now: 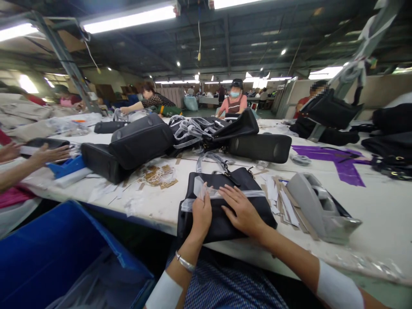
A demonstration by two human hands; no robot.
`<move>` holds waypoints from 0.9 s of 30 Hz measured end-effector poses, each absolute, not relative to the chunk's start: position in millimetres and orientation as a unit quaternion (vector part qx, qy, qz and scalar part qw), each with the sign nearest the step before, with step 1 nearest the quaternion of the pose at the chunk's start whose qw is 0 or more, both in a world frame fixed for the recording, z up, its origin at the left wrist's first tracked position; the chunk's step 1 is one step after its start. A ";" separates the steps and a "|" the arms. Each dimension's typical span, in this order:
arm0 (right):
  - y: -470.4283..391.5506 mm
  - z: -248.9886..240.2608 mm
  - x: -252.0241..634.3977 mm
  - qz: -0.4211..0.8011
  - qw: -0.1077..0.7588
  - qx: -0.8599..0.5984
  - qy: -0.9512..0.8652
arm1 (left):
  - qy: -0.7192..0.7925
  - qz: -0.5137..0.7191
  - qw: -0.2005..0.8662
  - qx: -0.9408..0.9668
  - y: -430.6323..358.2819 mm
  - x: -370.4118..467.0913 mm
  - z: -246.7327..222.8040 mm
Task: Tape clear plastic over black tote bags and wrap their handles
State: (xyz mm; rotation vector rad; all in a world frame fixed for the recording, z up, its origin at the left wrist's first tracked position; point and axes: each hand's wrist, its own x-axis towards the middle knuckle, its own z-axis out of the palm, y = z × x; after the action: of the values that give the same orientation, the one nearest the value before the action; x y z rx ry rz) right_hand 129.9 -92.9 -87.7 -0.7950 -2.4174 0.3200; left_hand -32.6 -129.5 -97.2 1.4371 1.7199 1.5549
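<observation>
A smooth black bag (217, 219), banded with whitish wrap (255, 193), lies on the counter (383, 210); left hand (202, 214) pinches probably clear film (198, 186), right hand (240, 210) spread flat.

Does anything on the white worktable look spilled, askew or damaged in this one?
Mostly just untidy: brown card tags with white strings lie in a tangle left of the nearest black handbag, and white and brown strips are strewn loosely beside the grey plastic tape dispenser, not stacked. Nothing looks clearly damaged.
</observation>
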 end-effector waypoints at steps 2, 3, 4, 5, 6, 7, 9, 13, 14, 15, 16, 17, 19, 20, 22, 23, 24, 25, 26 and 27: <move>-94.6 -87.9 138.7 0.149 0.268 -0.273 -0.912 | 0.609 0.568 0.216 0.509 -128.8 -33.4 -98.0; -94.7 -89.4 140.7 0.162 0.256 -0.264 -0.916 | 0.601 0.578 0.225 0.504 -128.6 -33.8 -98.4; -94.5 -91.6 141.4 0.172 0.245 -0.257 -0.919 | 0.591 0.593 0.233 0.495 -128.8 -34.1 -98.2; -94.0 -93.9 140.9 0.179 0.237 -0.250 -0.922 | 0.580 0.611 0.240 0.483 -129.5 -34.1 -96.8; -93.5 -96.0 139.7 0.185 0.231 -0.243 -0.924 | 0.570 0.629 0.242 0.471 -130.5 -33.5 -93.9; -93.1 -97.7 138.2 0.189 0.227 -0.236 -0.926 | 0.562 0.645 0.235 0.462 -131.9 -31.9 -89.1; -92.5 -99.3 135.7 0.194 0.219 -0.227 -0.929 | 0.560 0.652 0.200 0.470 -134.4 -24.9 -75.1; -92.6 -99.8 135.8 0.190 0.211 -0.211 -0.935 | 0.579 0.565 0.140 0.570 -129.1 2.3 -51.8; -92.7 -100.8 136.5 0.188 0.210 -0.202 -0.938 | 0.581 0.535 0.136 0.598 -124.8 9.5 -51.8; -92.6 -102.4 137.3 0.186 0.208 -0.192 -0.941 | 0.582 0.503 0.134 0.625 -119.6 15.7 -54.5; -92.4 -104.6 137.9 0.185 0.208 -0.183 -0.943 | 0.583 0.469 0.133 0.650 -113.9 20.7 -59.5; -92.2 -106.9 138.4 0.188 0.209 -0.178 -0.943 | 0.582 0.436 0.135 0.673 -108.1 24.3 -66.0; -91.8 -110.6 138.9 0.202 0.217 -0.183 -0.937 | 0.580 0.378 0.144 0.707 -97.2 26.9 -79.3; -91.8 -111.4 139.0 0.213 0.225 -0.190 -0.932 | 0.577 0.357 0.153 0.718 -92.5 26.3 -84.4; -92.2 -110.2 139.2 0.234 0.240 -0.199 -0.921 | 0.566 0.336 0.180 0.731 -85.0 23.3 -89.6; -92.5 -108.6 139.3 0.239 0.247 -0.199 -0.918 | 0.557 0.332 0.196 0.736 -82.1 21.6 -89.8; -92.7 -106.8 139.5 0.241 0.253 -0.194 -0.917 | 0.548 0.329 0.211 0.740 -79.7 20.3 -88.9; -93.0 -105.3 139.5 0.240 0.257 -0.190 -0.917 | 0.539 0.326 0.222 0.744 -77.9 19.4 -87.4; -93.3 -104.6 139.3 0.236 0.260 -0.186 -0.918 | 0.531 0.320 0.227 0.751 -76.5 19.1 -85.7; -93.8 -104.9 138.7 0.231 0.260 -0.181 -0.920 | 0.526 0.309 0.225 0.760 -75.6 19.3 -84.2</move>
State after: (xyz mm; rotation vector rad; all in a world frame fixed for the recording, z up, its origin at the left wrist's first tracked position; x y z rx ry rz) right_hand 138.7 -93.8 -104.9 -0.4910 -2.4914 0.6265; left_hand 19.3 -75.6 -84.2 2.0949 1.4501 0.8526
